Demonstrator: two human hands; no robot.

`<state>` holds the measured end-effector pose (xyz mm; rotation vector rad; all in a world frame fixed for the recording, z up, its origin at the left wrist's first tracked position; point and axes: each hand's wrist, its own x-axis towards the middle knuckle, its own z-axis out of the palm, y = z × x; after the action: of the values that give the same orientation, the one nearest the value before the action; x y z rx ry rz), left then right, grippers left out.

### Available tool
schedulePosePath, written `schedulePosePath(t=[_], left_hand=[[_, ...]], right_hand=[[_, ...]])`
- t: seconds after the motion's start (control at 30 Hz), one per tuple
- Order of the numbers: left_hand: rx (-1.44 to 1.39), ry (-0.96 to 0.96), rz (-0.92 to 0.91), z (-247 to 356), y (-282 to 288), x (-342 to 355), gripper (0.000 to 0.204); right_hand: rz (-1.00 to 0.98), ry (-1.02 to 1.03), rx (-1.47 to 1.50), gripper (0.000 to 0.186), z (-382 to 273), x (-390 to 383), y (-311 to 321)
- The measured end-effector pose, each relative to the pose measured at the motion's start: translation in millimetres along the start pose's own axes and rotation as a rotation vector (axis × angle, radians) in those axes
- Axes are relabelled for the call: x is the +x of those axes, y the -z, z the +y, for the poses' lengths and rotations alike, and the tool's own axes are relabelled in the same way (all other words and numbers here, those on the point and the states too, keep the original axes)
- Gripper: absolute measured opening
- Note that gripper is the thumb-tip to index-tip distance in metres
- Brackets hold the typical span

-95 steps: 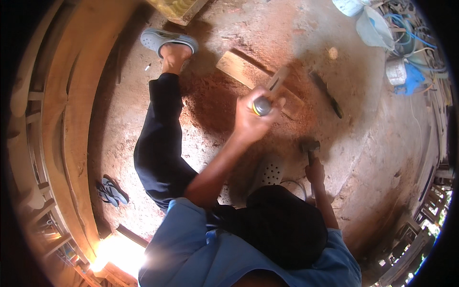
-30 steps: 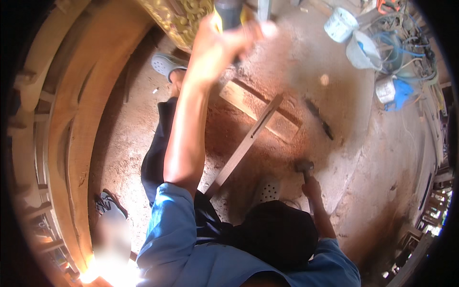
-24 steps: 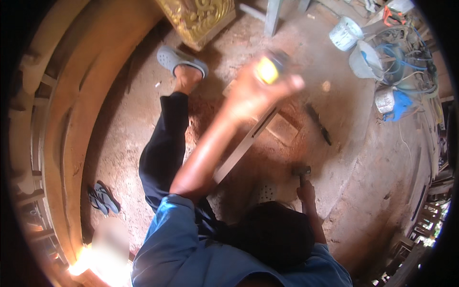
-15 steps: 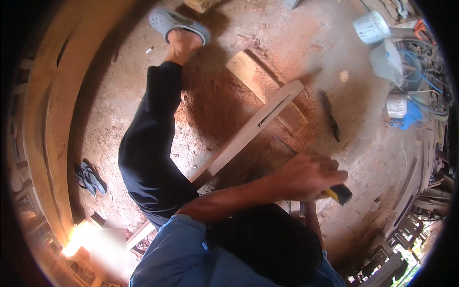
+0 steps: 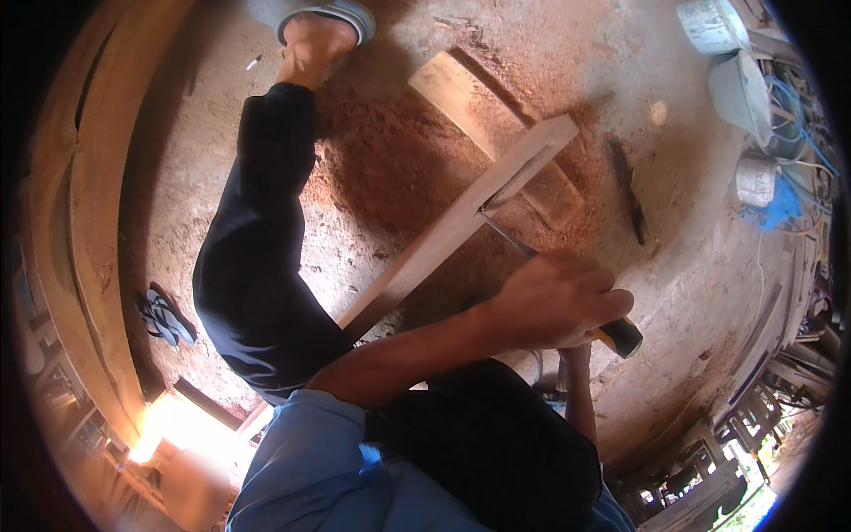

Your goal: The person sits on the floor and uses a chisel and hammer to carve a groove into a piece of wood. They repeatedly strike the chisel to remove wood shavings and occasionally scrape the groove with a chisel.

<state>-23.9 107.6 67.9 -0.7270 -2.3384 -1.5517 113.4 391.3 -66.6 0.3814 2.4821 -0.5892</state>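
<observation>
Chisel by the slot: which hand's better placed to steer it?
Probably the left hand: it grips the chisel, whose blade points to the slot in the wooden bar. The right hand sits lower in view, partly hidden.

Two hands: one left hand (image 5: 563, 303) and one right hand (image 5: 576, 356), partly hidden beneath it. The left hand has one chisel (image 5: 623, 337); by the right hand shows one tool shaft (image 5: 561, 379), mostly covered. Ahead of the left hand, slightly leftward, are one slotted wooden bar (image 5: 461, 222) and one flat board (image 5: 470, 99). Ahead and rightward of it: one dark narrow tool (image 5: 627, 191); farther right, three pale pails (image 5: 743, 96). Far ahead-left of it, one clog (image 5: 362, 22); well left, two flip-flops (image 5: 166, 317).
</observation>
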Motion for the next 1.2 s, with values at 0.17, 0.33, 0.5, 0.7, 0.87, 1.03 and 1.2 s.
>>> schedulePosePath(t=[0.17,0.33,0.5,0.7,0.87,1.03,1.2], left_hand=[[-0.001,0.003,-0.027,-2,-5,-4,0.028],[0.041,-0.002,-0.056,-2,-9,-8,0.026],[0.067,-0.023,-0.064,-3,-14,-9,0.025],[0.07,-0.017,-0.025,-5,-15,-9,0.024],[0.063,-0.018,-0.027,-5,-13,-9,0.024],[0.073,-0.033,-0.025,-6,-17,-12,0.024],[0.06,-0.055,-0.045,-7,-17,-15,0.027]], right_hand=[[0.014,0.021,0.011,0.035,-1,-3,2],[0.028,0.043,0.025,0.034,-2,-3,1],[0.044,0.063,0.044,0.034,-3,-4,1],[0.069,0.099,0.067,0.033,-4,-5,0],[0.09,0.13,0.085,0.032,-1,-6,-3],[0.076,0.102,0.137,0.031,-3,-11,-2],[-0.108,-0.241,0.473,0.021,-12,-15,20]])
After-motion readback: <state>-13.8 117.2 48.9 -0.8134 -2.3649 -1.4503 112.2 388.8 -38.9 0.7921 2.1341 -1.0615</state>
